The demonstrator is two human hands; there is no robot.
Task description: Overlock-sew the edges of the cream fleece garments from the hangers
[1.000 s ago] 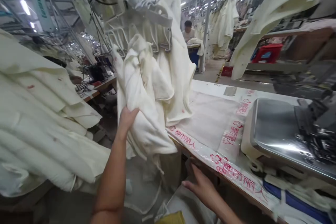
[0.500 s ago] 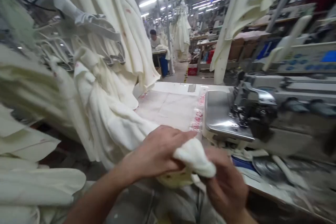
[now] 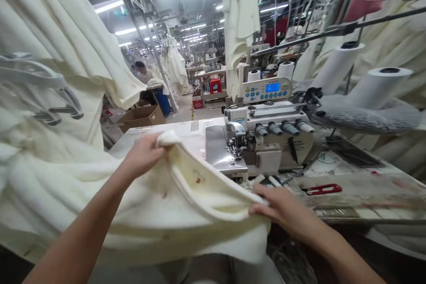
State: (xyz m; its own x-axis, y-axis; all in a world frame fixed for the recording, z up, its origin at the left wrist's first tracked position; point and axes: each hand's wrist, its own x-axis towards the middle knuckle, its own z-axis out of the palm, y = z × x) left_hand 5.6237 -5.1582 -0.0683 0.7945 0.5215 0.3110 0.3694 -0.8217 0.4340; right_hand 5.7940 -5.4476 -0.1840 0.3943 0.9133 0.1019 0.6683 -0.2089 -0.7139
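A cream fleece garment (image 3: 143, 213) with small reddish-brown marks stretches between my two hands, its open edge pulled taut and sagging in the middle. My left hand (image 3: 145, 154) is closed on a corner of that edge, over the white table. At the other end of the edge, my right hand (image 3: 273, 204) pinches the fabric between thumb and fingers. Just beyond the cloth stands an overlock sewing machine (image 3: 269, 137) with a shiny metal plate (image 3: 218, 151). The garment's left side runs into a larger heap of cream fabric.
Red thread snips (image 3: 322, 189) lie on the table right of the machine. White thread cones (image 3: 377, 86) stand behind it. Cream garments (image 3: 73, 31) hang at the left from a grey hanger clamp (image 3: 40, 80). A cardboard box (image 3: 141, 117) and a seated person (image 3: 142, 71) are farther back.
My hands, close together on a bunched part of the cloth before, have moved apart and spread its edge. The view has swung right, bringing more of the sewing machine in.
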